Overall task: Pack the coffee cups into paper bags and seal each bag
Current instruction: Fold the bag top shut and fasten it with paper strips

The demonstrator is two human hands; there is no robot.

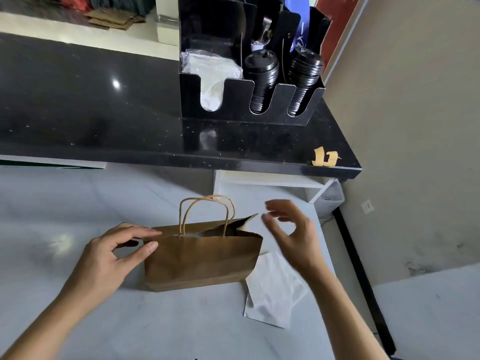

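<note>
1. One paper bag (202,258) stands upright on the white counter (78,320), long axis left-right.
2. Left hand (109,258) pinches its left rim.
3. Right hand (288,229), fingers spread and empty, hovers just beside its right corner.

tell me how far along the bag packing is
Done: one brown paper bag stands on the white counter. In hand: the left hand pinches its top edge; the right hand hovers open. Left: the mouth gapes unsealed, and its contents are hidden.

A brown paper bag (202,258) with twisted paper handles (206,214) is stood upright on the white counter (155,320), near its right edge, its mouth partly open.
</note>
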